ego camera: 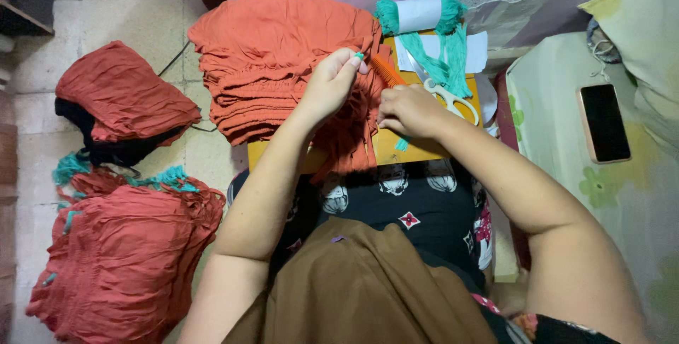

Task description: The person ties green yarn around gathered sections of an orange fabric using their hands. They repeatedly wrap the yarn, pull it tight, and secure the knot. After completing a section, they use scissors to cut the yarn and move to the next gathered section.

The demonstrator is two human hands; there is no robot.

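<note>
Left hand [331, 84]: fingers pinched on a teal thread tuft [359, 55] at the orange garment's [283, 68] edge, steadying it. Right hand [409, 109]: closed on the fabric fringe (scissors [447, 96] just beside, within reach on the tabletop [417, 149]).

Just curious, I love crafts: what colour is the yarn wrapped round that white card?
Teal green, on the yarn round the white card; clearest in the head view.

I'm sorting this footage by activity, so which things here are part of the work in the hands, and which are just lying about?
In use:
- left hand pinching the orange garment on the small wooden table
- right hand on the same garment
- orange comb, scissors and teal tassel bundle close by

Lying about:
- phone on the floral sheet
- orange fabric piles on the floor
</note>
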